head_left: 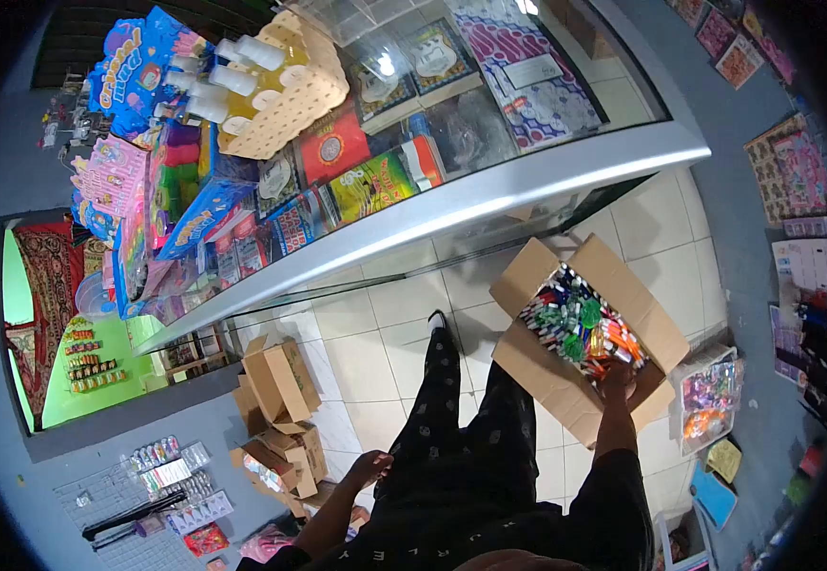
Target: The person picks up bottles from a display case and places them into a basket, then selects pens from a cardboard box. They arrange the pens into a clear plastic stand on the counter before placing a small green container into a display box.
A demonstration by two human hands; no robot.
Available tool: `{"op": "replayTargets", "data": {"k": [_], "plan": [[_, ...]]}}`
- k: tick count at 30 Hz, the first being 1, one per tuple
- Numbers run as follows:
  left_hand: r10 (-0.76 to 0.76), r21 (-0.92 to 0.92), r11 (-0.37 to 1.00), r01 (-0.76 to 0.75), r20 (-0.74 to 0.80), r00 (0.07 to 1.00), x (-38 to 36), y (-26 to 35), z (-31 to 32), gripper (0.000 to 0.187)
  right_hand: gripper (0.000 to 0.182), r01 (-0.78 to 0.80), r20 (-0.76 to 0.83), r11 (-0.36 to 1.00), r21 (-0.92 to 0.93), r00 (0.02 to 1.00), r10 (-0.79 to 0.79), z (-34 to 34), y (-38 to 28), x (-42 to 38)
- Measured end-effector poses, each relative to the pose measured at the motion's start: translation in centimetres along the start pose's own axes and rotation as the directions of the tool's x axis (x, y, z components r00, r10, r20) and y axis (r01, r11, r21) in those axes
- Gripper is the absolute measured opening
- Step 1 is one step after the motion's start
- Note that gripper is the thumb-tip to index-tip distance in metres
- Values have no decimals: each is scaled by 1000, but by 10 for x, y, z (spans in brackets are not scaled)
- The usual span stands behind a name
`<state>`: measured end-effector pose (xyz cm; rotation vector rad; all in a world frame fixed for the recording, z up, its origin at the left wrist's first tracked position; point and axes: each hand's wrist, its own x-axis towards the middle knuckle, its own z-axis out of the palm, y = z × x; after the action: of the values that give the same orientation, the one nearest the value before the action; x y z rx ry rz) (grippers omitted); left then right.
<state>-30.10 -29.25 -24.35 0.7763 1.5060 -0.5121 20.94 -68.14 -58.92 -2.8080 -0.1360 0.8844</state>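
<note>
An open cardboard box (656,295) on the tiled floor holds a heap of pens (554,319), many with white barrels and dark, green or red ends. Orange-and-white pens (622,338) gather at its near right side. My right hand (618,381) reaches into the box against these orange pens, and its fingertips are hidden among them. My left hand (370,466) hangs beside my left thigh with its fingers curled in and nothing showing in them. Black patterned trousers cover my legs, which stand just left of the box.
A glass display counter (432,195) with a silver edge runs across the front, bearing books and a bottle basket (285,100). Smaller cardboard boxes (280,381) stand at left. A clear plastic container (708,395) sits right of the pen box. Goods hang on both walls.
</note>
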Motion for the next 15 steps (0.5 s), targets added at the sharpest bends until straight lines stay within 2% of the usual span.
{"op": "replayTargets", "data": {"k": [1, 2, 3, 5, 6, 7, 8, 9, 10, 11, 12, 14, 15], "plan": [[16, 0, 1000, -16, 10, 1000, 1, 2, 1, 22, 23, 32, -66, 966, 257, 998, -16, 37, 36, 17], [31, 1, 1000, -31, 20, 999, 1, -1, 1, 23, 30, -33, 61, 988, -148, 997, 43, -13, -5, 0], [46, 2, 999, -46, 31, 998, 3, -2, 1, 24, 37, -68, 105, 963, -261, 990, 98, -35, -26, -6], [87, 1, 996, -87, 54, 995, -3, 5, 5, 24, 52, -139, 142, 953, -271, 973, 182, -62, -43, -13], [111, -4, 994, -111, 65, 992, -4, 9, 8, 25, 60, -183, 165, 962, -201, 962, 217, -72, -46, -14], [104, 17, 994, -106, 70, 992, 0, 10, 7, 24, 53, -242, 193, 965, 105, 956, 219, -70, -42, -17], [101, 36, 994, -104, 74, 992, 7, 8, 4, 24, 46, -295, 221, 869, 397, 950, 222, -68, -38, -19], [98, 53, 993, -102, 74, 992, 12, 6, 4, 23, 40, -317, 254, 691, 650, 947, 196, -67, -38, -19], [123, -69, 991, -117, 86, 989, 15, 5, 5, 23, 34, -51, 118, 999, 9, 992, 50, -88, -52, -30], [154, -87, 986, -145, 108, 982, 19, 5, 3, 23, 37, -11, 143, 950, -311, 988, 58, -98, -60, -31], [185, -108, 979, -172, 131, 974, 24, 5, -1, 23, 41, 48, 167, 802, -595, 984, 66, -107, -66, -31], [220, -104, 973, -207, 139, 965, 26, 13, 1, 22, 61, -62, 251, 823, -564, 937, 243, -112, -68, -22], [238, -17, 971, -238, 136, 962, 23, 19, 4, 22, 66, -27, 252, 802, -597, 943, 219, -122, -75, -30]]}}
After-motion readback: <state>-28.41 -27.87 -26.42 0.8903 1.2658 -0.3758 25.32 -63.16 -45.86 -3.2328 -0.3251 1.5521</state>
